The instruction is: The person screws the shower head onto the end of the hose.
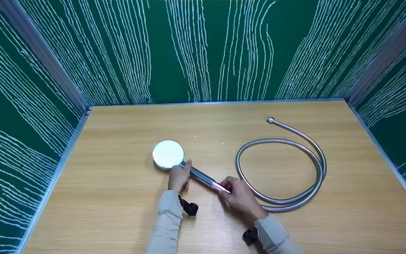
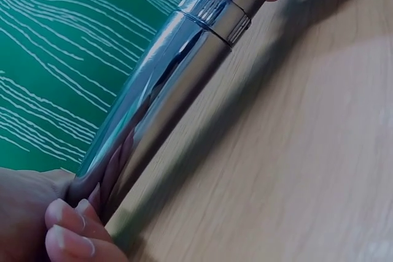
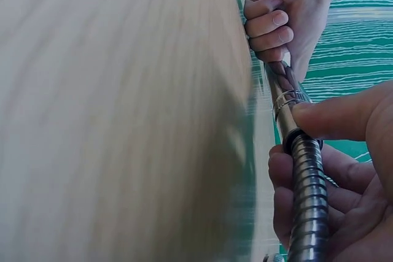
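Note:
A chrome shower head (image 1: 168, 154), its round white face turned up, is at the left of centre in the head view. My left hand (image 1: 179, 178) grips its handle just below the face. In the left wrist view the shiny handle (image 2: 147, 102) slants up from my fingertips. At the handle's lower end, my right hand (image 1: 240, 195) pinches the end fitting of a ribbed metal shower hose. The right wrist view shows my right thumb (image 3: 331, 118) on the smooth fitting, with the hose (image 3: 308, 194) running down across the fingers. The fitting meets the handle in line.
The rest of the hose (image 1: 277, 140) lies coiled on the wooden table (image 1: 118, 211) at the right, its free end nut (image 1: 270, 120) toward the back. Green panels (image 1: 167, 70) with white lines enclose the table at the back and both sides. Small white specks dot the tabletop.

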A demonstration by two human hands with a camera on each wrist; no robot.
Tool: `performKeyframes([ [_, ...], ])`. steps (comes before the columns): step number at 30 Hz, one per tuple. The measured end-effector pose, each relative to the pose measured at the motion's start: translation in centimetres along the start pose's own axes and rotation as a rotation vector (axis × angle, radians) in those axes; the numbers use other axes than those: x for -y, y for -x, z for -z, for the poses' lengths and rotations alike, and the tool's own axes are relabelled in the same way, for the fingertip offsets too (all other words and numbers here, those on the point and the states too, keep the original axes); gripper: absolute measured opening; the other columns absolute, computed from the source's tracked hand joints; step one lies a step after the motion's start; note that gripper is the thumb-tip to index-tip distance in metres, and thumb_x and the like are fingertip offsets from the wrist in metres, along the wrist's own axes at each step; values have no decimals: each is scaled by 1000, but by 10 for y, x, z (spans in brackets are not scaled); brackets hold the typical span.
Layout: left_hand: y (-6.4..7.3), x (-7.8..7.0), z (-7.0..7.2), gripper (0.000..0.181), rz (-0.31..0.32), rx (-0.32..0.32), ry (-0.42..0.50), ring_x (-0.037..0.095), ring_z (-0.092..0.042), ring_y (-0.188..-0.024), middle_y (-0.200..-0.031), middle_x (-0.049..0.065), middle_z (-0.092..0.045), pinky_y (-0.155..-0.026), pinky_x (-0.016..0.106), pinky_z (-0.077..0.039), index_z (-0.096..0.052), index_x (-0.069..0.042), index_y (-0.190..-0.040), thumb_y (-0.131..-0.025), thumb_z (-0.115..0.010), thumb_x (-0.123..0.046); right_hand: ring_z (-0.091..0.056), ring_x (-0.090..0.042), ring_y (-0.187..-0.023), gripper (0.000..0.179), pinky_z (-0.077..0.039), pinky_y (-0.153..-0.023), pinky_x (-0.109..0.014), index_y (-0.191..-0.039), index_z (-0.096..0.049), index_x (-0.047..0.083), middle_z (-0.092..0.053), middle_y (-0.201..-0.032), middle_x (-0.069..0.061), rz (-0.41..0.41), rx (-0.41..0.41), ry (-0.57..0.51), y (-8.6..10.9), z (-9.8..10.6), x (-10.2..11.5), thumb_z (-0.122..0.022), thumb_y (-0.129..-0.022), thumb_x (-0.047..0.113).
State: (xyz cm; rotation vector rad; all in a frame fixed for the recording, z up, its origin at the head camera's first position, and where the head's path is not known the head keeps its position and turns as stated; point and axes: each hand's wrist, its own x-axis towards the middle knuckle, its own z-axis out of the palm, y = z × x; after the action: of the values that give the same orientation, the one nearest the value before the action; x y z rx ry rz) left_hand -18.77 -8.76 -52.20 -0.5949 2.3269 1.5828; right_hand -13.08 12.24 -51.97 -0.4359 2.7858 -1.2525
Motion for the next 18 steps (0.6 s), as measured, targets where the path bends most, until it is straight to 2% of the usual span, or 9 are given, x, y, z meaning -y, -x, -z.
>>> performKeyframes([
  [11,2,-4,-1,59,-47,23,-63,8,-38,-26,-35,-4,-39,-31,20,-32,-47,-11,-49,-100,-42,-40,-50,-9,-66,15,-40,-57,-21,-88,-64,10,-60,-77,3,-23,5,24,2,2,-2,-73,-77,5],
  [18,9,-7,1,60,-58,21,-57,7,-40,-27,-36,-3,-42,-31,20,-34,-50,-9,-51,-101,-40,-40,-50,-10,-68,18,-40,-59,-22,-90,-62,11,-59,-78,3,-28,37,18,2,6,0,-74,-77,7],
])
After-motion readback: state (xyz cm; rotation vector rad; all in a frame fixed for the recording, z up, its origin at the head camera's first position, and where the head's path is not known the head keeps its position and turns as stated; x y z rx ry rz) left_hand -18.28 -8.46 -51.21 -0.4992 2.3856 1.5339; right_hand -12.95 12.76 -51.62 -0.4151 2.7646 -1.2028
